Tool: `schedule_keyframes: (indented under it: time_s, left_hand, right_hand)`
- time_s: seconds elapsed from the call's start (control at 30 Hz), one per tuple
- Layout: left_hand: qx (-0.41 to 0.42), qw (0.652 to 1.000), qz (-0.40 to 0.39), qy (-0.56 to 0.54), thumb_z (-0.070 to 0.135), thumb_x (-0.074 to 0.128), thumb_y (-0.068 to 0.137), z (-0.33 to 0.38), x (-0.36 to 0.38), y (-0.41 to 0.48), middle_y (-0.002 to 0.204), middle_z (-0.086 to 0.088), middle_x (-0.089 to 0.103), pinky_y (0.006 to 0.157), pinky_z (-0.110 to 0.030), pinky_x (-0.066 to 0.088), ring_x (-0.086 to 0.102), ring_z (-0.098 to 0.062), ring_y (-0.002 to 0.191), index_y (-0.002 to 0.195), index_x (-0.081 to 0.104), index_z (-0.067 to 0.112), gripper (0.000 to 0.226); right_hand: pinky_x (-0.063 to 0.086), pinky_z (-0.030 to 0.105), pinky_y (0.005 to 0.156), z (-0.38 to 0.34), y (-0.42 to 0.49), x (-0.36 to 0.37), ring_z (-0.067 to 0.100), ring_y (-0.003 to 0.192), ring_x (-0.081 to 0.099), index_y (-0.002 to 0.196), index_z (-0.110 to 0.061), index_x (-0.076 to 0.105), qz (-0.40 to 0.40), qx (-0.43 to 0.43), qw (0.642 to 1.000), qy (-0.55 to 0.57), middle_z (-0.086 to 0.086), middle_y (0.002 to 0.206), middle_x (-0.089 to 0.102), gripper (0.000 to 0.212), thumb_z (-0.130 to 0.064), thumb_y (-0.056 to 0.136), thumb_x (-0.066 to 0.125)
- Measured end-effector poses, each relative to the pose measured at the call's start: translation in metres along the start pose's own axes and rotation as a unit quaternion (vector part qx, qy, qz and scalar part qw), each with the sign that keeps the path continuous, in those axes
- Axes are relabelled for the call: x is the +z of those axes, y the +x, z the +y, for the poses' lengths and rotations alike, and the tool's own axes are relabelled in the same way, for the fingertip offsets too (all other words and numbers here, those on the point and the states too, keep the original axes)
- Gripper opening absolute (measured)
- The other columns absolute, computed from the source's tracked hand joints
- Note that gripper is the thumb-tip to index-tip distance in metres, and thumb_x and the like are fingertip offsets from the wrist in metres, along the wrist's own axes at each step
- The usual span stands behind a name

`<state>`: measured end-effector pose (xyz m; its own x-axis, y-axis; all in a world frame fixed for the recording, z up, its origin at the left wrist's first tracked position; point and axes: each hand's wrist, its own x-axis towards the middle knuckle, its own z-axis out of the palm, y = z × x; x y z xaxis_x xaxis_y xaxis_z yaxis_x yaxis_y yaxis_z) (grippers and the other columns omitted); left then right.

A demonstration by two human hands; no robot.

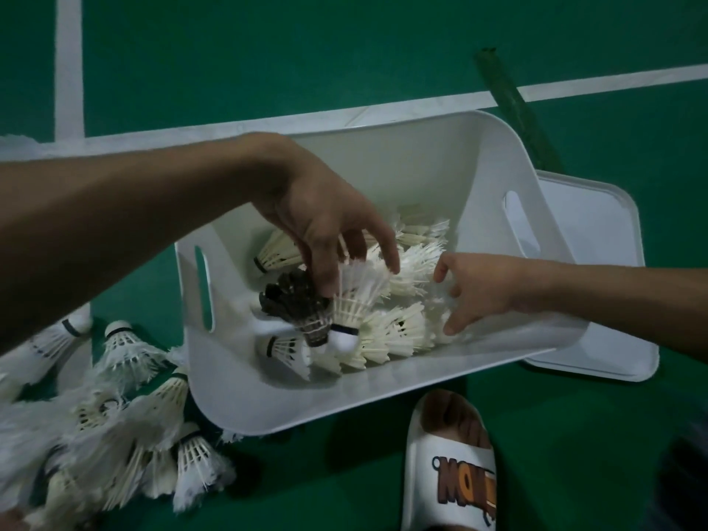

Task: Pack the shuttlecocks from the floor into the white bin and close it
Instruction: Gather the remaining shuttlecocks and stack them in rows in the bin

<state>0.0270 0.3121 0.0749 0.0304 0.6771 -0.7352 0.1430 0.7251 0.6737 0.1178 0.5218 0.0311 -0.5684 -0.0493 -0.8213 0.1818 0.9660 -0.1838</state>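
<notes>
Left arm reaching in from left over bin [344, 400], wrist bending down. Left hand [325, 220] pointing fingers onto feather tops of dark shuttle [295, 304] and white shuttle [358, 300]; grip narrow, cannot tell whether holding. Right hand [479, 289] reaching from right, grip wide, fingers spreading over packed shuttles [398, 331] in bin. Floor shuttles [115, 415] lying left of bin. Lid [597, 262] lying on floor, touching bin's right side.

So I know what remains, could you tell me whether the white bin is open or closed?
Open: the lid lies on the floor beside the white bin, whose top is uncovered.
</notes>
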Motion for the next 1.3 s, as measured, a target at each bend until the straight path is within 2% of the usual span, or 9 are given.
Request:
schedule_keyframes:
  time_s: [0.1, 0.3, 0.5, 0.6, 0.73, 1.0, 1.13, 1.23, 1.3]
  left_hand:
    - [0.039, 0.998, 0.047, -0.031, -0.014, 0.072, 0.066, 0.002, 0.002, 0.000, 0.081, 0.006, 0.071, 0.070, -0.030, 0.053, 0.069, -0.019, 0.081, 0.128, 0.051, 0.026, 0.077]
    - [0.065, 0.991, 0.111, -0.037, -0.011, 0.072, 0.071, 0.013, 0.009, 0.012, 0.103, -0.001, 0.063, 0.066, -0.020, 0.053, 0.067, -0.019, 0.092, 0.131, 0.049, 0.026, 0.074]
    - [0.101, 0.981, 0.167, -0.011, -0.005, 0.076, 0.069, 0.021, 0.017, 0.026, 0.107, 0.004, 0.062, 0.076, -0.024, 0.055, 0.065, -0.012, 0.093, 0.126, 0.051, 0.019, 0.067]
    - [0.116, 0.973, 0.199, -0.027, -0.006, 0.075, 0.070, 0.017, 0.019, 0.029, 0.118, 0.004, 0.060, 0.090, -0.035, 0.054, 0.061, -0.014, 0.106, 0.126, 0.051, 0.021, 0.067]
    - [0.107, 0.963, 0.238, -0.072, -0.012, 0.069, 0.072, 0.014, 0.011, 0.022, 0.120, 0.001, 0.055, 0.074, -0.026, 0.059, 0.059, -0.016, 0.109, 0.131, 0.046, 0.027, 0.074]
    - [-0.048, 0.997, -0.054, 0.003, -0.022, 0.063, 0.071, 0.025, 0.015, 0.037, 0.102, -0.015, 0.058, 0.069, -0.036, 0.059, 0.066, -0.026, 0.083, 0.145, 0.022, 0.042, 0.106]
    - [-0.088, 0.990, -0.074, 0.085, -0.020, 0.060, 0.077, 0.038, 0.030, 0.069, 0.119, -0.003, 0.045, 0.069, -0.029, 0.055, 0.060, -0.020, 0.079, 0.148, 0.011, 0.042, 0.107]
    - [-0.100, 0.985, -0.081, 0.114, -0.020, 0.058, 0.079, 0.048, 0.035, 0.087, 0.142, -0.012, 0.034, 0.070, -0.031, 0.054, 0.062, -0.026, 0.092, 0.148, 0.000, 0.045, 0.111]
    - [-0.098, 0.985, -0.067, 0.125, -0.019, 0.059, 0.079, 0.051, 0.036, 0.093, 0.152, -0.016, 0.021, 0.063, -0.026, 0.055, 0.060, -0.017, 0.078, 0.146, -0.006, 0.048, 0.115]
  right_hand:
    - [0.057, 0.030, 0.067, -0.004, -0.008, -0.026, 0.017, 0.072, 0.069, 0.110, -0.014, 0.057, 0.012, -0.008, 0.998, -0.055, 0.003, 0.096, 0.069, 0.054, -0.025, 0.066, 0.087]
    - [0.056, 0.025, 0.083, -0.008, -0.024, -0.050, 0.010, 0.100, 0.067, 0.117, -0.027, 0.051, -0.014, -0.168, 0.960, 0.225, -0.001, 0.113, 0.067, 0.075, -0.018, 0.053, 0.088]
    - [0.050, 0.017, 0.085, -0.012, -0.022, -0.031, 0.004, 0.102, 0.064, 0.123, -0.023, 0.054, 0.023, -0.262, 0.936, 0.233, -0.010, 0.112, 0.068, 0.072, -0.013, 0.061, 0.089]
    - [0.048, 0.015, 0.078, -0.006, -0.020, -0.034, 0.002, 0.091, 0.065, 0.110, -0.029, 0.059, 0.061, -0.242, 0.950, 0.189, -0.011, 0.101, 0.069, 0.061, -0.011, 0.061, 0.089]
    - [0.050, 0.030, 0.080, 0.002, -0.018, -0.043, 0.012, 0.092, 0.058, 0.114, -0.034, 0.052, 0.076, -0.144, 0.987, 0.014, -0.007, 0.107, 0.058, 0.065, -0.018, 0.062, 0.088]
    - [0.053, 0.036, 0.078, -0.001, -0.011, -0.041, 0.020, 0.092, 0.057, 0.125, -0.032, 0.050, 0.037, -0.084, 0.979, -0.184, 0.001, 0.107, 0.058, 0.068, -0.019, 0.064, 0.079]
    - [0.053, 0.035, 0.074, 0.000, -0.006, -0.038, 0.020, 0.088, 0.058, 0.122, -0.029, 0.051, 0.040, -0.080, 0.976, -0.200, 0.003, 0.101, 0.061, 0.066, -0.018, 0.063, 0.079]
    - [0.051, 0.031, 0.072, 0.002, -0.004, -0.036, 0.020, 0.087, 0.055, 0.123, -0.027, 0.050, 0.042, -0.075, 0.973, -0.213, -0.001, 0.099, 0.058, 0.068, -0.019, 0.062, 0.080]
    - [0.051, 0.031, 0.074, 0.003, -0.002, -0.033, 0.021, 0.086, 0.053, 0.122, -0.026, 0.051, 0.053, -0.077, 0.970, -0.222, -0.002, 0.097, 0.054, 0.068, -0.019, 0.061, 0.081]
